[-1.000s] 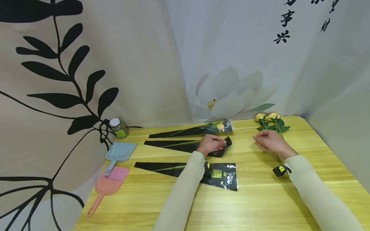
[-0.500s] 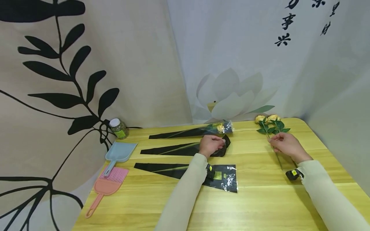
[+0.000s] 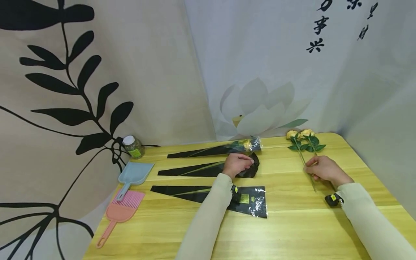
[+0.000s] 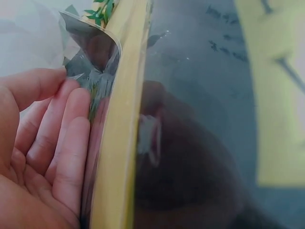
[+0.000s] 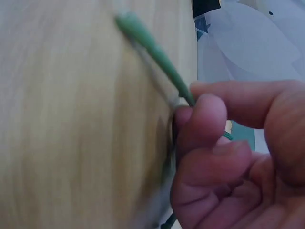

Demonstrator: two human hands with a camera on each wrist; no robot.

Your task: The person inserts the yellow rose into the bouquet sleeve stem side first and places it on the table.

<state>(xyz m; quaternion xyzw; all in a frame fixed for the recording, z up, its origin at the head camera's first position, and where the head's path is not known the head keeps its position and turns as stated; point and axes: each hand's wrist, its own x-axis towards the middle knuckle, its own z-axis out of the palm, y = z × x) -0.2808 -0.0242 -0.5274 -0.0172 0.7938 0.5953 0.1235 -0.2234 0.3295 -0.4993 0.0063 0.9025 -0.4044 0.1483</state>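
Note:
In the head view, my left hand (image 3: 238, 165) pinches the wide end of the middle black flower sleeve (image 3: 191, 169) between thumb and index finger. Its mouth gapes beside the fingertips in the left wrist view, the film (image 4: 97, 45) curving away from them. At the right, two yellow roses lie side by side with their heads toward the back edge. My right hand (image 3: 326, 169) pinches the stem of the left rose (image 3: 291, 134) partway down; the green stem (image 5: 159, 57) juts out past thumb and finger in the right wrist view. The other rose (image 3: 307, 133) lies beneath that hand, its lower stem hidden.
Behind the middle sleeve lies another sleeve (image 3: 211, 150) with a yellow rose inside. A flat black sleeve (image 3: 251, 202) lies in front, partly under my left forearm. At the left are a blue dustpan (image 3: 138, 172), a pink brush (image 3: 121, 212) and a white-lidded jar (image 3: 134, 147).
My right hand has moved right and toward me, from beside the roses onto one stem, which it now pinches. The middle sleeve has shifted slightly left and toward me, still in my left hand.

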